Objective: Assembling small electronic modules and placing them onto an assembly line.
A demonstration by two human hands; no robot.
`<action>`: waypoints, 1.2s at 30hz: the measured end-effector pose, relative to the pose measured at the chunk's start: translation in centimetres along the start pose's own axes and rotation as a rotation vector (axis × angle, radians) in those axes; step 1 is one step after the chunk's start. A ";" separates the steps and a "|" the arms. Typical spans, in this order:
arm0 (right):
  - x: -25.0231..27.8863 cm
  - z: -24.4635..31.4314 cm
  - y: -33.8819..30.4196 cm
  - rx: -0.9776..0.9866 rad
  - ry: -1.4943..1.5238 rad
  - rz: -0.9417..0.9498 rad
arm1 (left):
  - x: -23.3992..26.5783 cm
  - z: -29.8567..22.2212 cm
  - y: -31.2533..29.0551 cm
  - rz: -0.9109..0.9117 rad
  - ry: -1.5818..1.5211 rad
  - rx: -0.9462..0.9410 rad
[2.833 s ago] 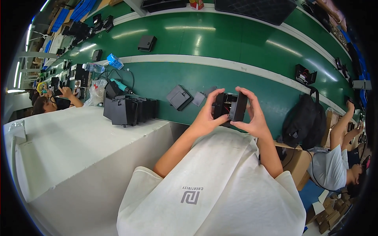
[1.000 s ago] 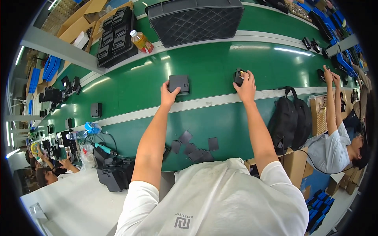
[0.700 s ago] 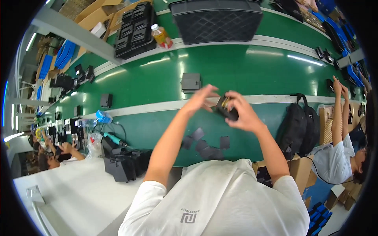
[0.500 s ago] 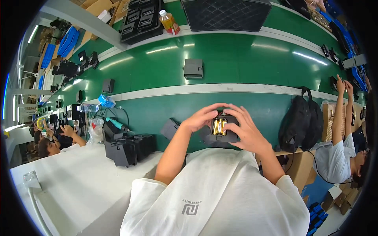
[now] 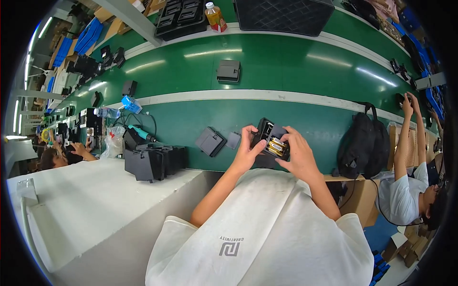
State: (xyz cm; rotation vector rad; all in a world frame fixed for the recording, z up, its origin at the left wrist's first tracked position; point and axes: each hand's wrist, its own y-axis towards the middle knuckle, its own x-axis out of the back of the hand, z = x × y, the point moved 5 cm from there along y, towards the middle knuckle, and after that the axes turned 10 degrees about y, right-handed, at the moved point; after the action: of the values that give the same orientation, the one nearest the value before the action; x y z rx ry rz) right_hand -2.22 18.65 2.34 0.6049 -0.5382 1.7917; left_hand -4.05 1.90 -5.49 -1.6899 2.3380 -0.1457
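Between both hands is a black plastic battery box [image 5: 265, 125], tilted, its open compartment facing up. Gold-and-black batteries [image 5: 275, 146] lie in the side nearer my right hand. My left hand [image 5: 248, 151] grips the box's left edge with thumb and fingers. On the other side my right hand [image 5: 299, 153] holds the right edge, its fingers by the batteries. Left of my left hand, a dark grey box [image 5: 210, 141] lies on the green bench beside a small flat dark piece [image 5: 233, 140].
Black housings [image 5: 157, 162] and a teal electric screwdriver [image 5: 142, 133] sit to the left, near a clear plastic bag [image 5: 113, 142]. A black backpack [image 5: 363, 143] stands on the right. Beyond the white rail, another grey box [image 5: 229, 71] rests on the green surface. Co-workers sit on both sides.
The battery box has turned and tilted in my hands, showing more of its compartment. My left hand has moved down its left side. The small flat piece now shows on the bench.
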 end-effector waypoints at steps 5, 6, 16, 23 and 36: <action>1.2 -0.1 0.4 0.062 0.369 0.004 | 0.0 0.0 -0.5 0.002 -0.189 0.087; 1.5 0.0 0.5 0.058 0.395 0.021 | -0.1 -0.3 -0.5 0.012 -0.204 0.092; -0.6 0.6 1.2 0.184 0.133 0.088 | -0.8 0.2 -1.4 0.011 -0.165 0.041; -3.3 -1.5 0.8 0.212 0.441 0.020 | -0.7 0.0 -2.5 0.004 -0.299 0.170; -3.5 1.4 1.5 0.264 0.081 0.061 | 1.5 0.6 -3.0 -0.209 -0.186 0.048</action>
State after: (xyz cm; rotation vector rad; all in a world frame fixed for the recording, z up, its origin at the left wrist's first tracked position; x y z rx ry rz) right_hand -2.56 14.84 1.10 0.6980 -0.2687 1.9526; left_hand -1.60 -0.43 -5.58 -1.8361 2.0085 -0.0786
